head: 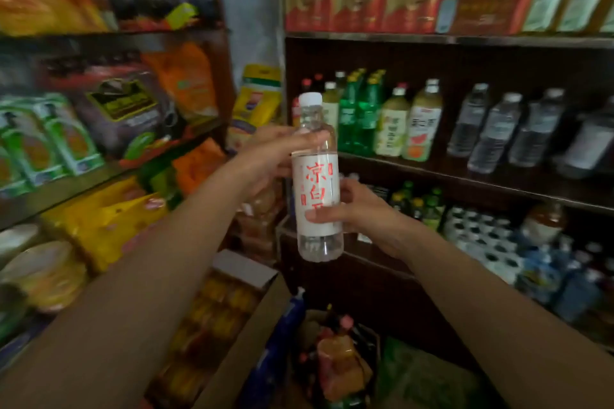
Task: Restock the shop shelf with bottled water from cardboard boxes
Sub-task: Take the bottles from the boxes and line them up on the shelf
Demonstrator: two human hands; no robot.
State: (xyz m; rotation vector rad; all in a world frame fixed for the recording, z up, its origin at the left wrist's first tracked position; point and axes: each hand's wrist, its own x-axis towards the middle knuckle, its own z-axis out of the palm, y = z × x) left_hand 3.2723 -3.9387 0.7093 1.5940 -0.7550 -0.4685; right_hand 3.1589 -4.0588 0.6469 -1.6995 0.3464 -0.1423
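The fingers (299,139) of the left hand (265,159) are curling around the shoulder of the water bottle (319,183), just above its white label. The fingers (319,216) of the right hand (362,209) are wrapping around the lower part, near the bottom. The bottle is standing upright in the air, in front of the dark shelf (465,176), not yet on it. The free place seems to be narrow: if the person is pushing the bottle in carelessly, it is probably knocking the green bottles (358,116) or the juice bottles (408,123) over.
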